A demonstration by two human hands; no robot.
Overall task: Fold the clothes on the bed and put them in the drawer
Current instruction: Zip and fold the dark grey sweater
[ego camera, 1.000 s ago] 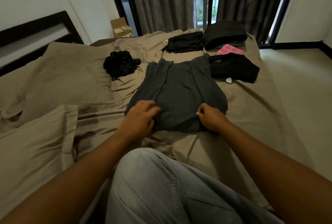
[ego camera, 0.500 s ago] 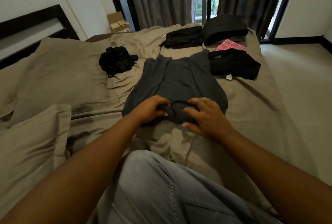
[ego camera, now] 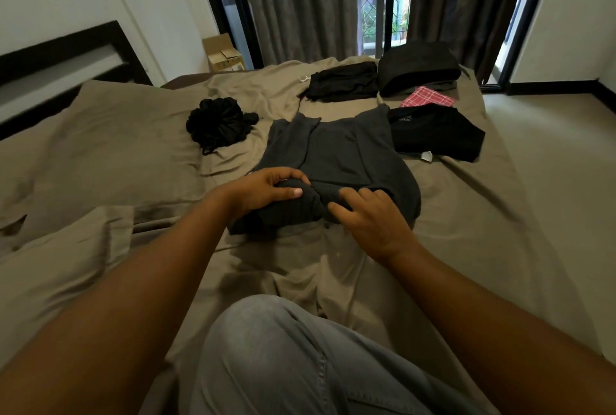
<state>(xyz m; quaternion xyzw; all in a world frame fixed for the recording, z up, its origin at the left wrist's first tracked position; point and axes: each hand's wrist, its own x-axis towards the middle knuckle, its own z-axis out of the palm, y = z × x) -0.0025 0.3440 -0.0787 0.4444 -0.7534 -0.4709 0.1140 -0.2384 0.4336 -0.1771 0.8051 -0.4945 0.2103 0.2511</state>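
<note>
The only container I can see is a cardboard box (ego camera: 221, 53) on the floor past the bed's far left corner, flaps up; I cannot tell what is inside.

The dark grey shirt (ego camera: 336, 154) lies flat mid-bed, sleeves folded in, its near hem bunched into a roll. My left grip (ego camera: 266, 188) is clamped on the left end of that roll, thumb and fingers curled round the fabric. My right grip (ego camera: 370, 218) is loose, fingers apart and only slightly bent, its fingertips (ego camera: 345, 194) resting on the roll's right end.

The bed (ego camera: 466, 214) wears a rumpled taupe sheet. Left of the shirt sits a crumpled black garment (ego camera: 216, 123). Beyond it lie a folded black piece (ego camera: 343, 81) and a thick black folded stack (ego camera: 418, 64); a red checked cloth (ego camera: 428, 99) shows between that stack and a folded black top (ego camera: 436, 133), which touches the shirt's right shoulder. Two pillows (ego camera: 116, 134) lie left, below a dark headboard (ego camera: 66, 48). Grey curtains (ego camera: 300, 4) hang over the glass doors. A jeans-clad knee (ego camera: 283, 348) fills the foreground.
</note>
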